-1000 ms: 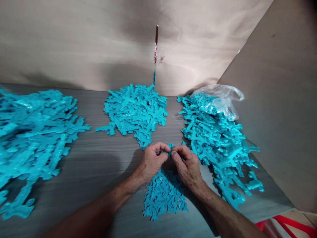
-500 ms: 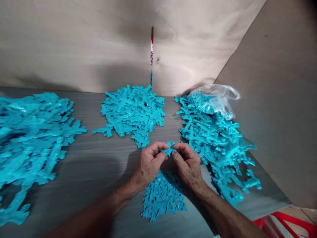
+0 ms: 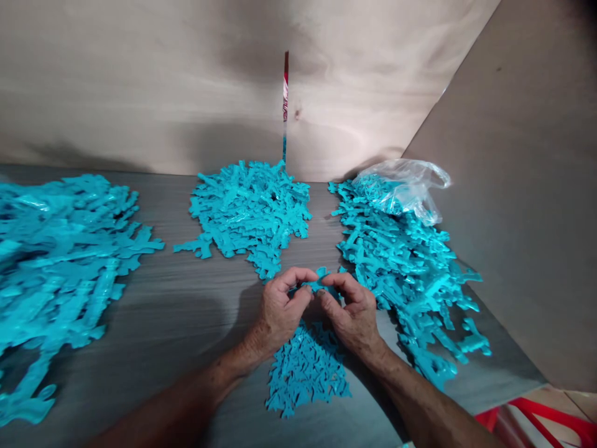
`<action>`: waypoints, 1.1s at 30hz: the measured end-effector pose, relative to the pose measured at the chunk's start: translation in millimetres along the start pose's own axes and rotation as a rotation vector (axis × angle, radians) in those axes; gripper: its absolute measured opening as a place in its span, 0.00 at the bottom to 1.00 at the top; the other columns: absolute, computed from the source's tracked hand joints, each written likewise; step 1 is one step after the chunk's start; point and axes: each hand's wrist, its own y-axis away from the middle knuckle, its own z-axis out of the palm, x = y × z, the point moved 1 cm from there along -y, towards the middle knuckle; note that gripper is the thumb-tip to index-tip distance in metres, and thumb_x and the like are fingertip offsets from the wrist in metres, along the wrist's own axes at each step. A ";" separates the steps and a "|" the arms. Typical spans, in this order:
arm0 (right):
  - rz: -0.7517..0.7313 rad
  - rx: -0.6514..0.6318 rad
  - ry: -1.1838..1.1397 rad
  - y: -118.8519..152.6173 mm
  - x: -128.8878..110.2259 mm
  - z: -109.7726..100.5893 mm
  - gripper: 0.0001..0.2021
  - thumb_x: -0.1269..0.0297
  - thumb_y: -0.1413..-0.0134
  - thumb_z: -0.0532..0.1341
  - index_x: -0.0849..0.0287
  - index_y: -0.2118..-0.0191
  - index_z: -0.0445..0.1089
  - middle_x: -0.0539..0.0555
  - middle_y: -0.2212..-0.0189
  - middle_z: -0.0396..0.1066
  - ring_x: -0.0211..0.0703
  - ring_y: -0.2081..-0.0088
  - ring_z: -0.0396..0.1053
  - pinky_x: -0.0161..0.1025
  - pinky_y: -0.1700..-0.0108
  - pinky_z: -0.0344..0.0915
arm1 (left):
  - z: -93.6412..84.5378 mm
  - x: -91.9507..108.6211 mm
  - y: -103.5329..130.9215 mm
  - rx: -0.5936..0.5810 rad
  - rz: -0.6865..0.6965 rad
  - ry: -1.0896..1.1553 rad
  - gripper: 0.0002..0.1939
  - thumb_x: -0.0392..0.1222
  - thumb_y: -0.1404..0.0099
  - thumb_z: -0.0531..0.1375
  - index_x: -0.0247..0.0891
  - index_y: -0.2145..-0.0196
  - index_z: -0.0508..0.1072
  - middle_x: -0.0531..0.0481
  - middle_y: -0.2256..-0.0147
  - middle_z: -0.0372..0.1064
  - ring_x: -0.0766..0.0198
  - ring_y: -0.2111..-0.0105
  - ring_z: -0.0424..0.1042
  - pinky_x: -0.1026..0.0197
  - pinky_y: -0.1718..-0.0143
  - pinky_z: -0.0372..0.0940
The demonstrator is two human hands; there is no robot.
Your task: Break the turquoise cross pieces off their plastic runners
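A small, flat turquoise piece (image 3: 321, 272) with an irregular jagged outline is pinched between both hands; fingers cover much of it. My left hand (image 3: 282, 306) grips its left side with thumb and forefinger. On the opposite side, my right hand (image 3: 353, 314) is closed on the same piece, its thumb tip close to the left thumb. Just below the hands lies a mat of small interlocked turquoise shapes (image 3: 305, 373), flat on the grey table (image 3: 186, 367). The piece's exact kind cannot be made out.
Heaped turquoise cut-outs lie in a left pile (image 3: 60, 249), a middle pile (image 3: 249, 208) and a right pile (image 3: 396, 261). A clear plastic bag (image 3: 405, 183) rests on the right one. Wooden panels (image 3: 140, 74) stand behind and right. Something red (image 3: 550, 417) shows past the table edge.
My right thumb has slid left and down, nearer the left thumb. The piece has tilted or shifted slightly between my fingers. My left hand is almost still.
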 end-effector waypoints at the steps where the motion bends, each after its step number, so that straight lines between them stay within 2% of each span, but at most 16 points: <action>1: -0.004 -0.005 -0.003 0.0 0.1 0.1 0.04 0.69 0.47 0.63 0.56 0.64 0.72 0.47 0.71 0.75 0.37 0.71 0.72 0.33 0.67 0.68 | 0.1 -0.1 0.0 0.003 0.001 -0.003 0.10 0.34 0.44 0.57 0.38 0.67 0.76 0.49 0.69 0.76 0.61 0.69 0.74 0.63 0.70 0.67; 9: -0.003 -0.019 -0.010 -0.6 2.5 1.6 0.04 0.70 0.48 0.63 0.56 0.65 0.73 0.47 0.71 0.75 0.37 0.70 0.72 0.34 0.65 0.68 | 0.3 -2.6 0.5 -0.009 -0.022 -0.001 0.09 0.34 0.43 0.57 0.38 0.66 0.77 0.51 0.71 0.76 0.65 0.75 0.71 0.64 0.72 0.66; 13: 0.009 -0.024 0.002 -0.9 1.0 2.7 0.03 0.69 0.47 0.62 0.55 0.65 0.73 0.48 0.71 0.75 0.39 0.70 0.72 0.36 0.64 0.68 | -0.1 -2.7 0.4 -0.018 -0.032 0.015 0.10 0.34 0.43 0.57 0.38 0.66 0.77 0.52 0.71 0.75 0.66 0.76 0.71 0.64 0.71 0.66; 19: 0.058 0.109 0.031 -5.2 2.2 -4.9 0.04 0.65 0.43 0.60 0.55 0.62 0.71 0.50 0.68 0.72 0.40 0.67 0.70 0.38 0.63 0.67 | -4.4 -8.7 -6.9 0.038 -0.068 0.004 0.08 0.35 0.44 0.59 0.37 0.67 0.77 0.53 0.72 0.75 0.65 0.72 0.72 0.65 0.67 0.66; 24: 0.139 0.179 -0.085 -10.9 13.4 -12.1 0.05 0.64 0.44 0.61 0.56 0.62 0.71 0.51 0.68 0.71 0.41 0.66 0.69 0.39 0.63 0.67 | -11.5 -13.2 -18.1 0.091 -0.088 -0.023 0.07 0.36 0.45 0.60 0.36 0.66 0.76 0.52 0.72 0.75 0.64 0.72 0.72 0.64 0.68 0.66; 28: 0.161 0.197 -0.085 -14.9 19.1 -13.1 0.06 0.65 0.46 0.61 0.57 0.62 0.72 0.50 0.69 0.72 0.41 0.67 0.69 0.38 0.64 0.67 | -15.8 -9.7 -20.8 0.095 -0.055 -0.153 0.06 0.36 0.44 0.60 0.37 0.67 0.76 0.52 0.71 0.76 0.64 0.72 0.72 0.65 0.68 0.65; 33: 0.113 0.100 0.096 -18.1 18.1 -12.0 0.05 0.65 0.46 0.59 0.57 0.65 0.72 0.50 0.71 0.72 0.41 0.69 0.69 0.38 0.64 0.65 | -19.8 -5.7 -18.7 0.088 0.064 -0.463 0.08 0.35 0.42 0.58 0.41 0.67 0.77 0.56 0.73 0.77 0.65 0.75 0.71 0.64 0.67 0.66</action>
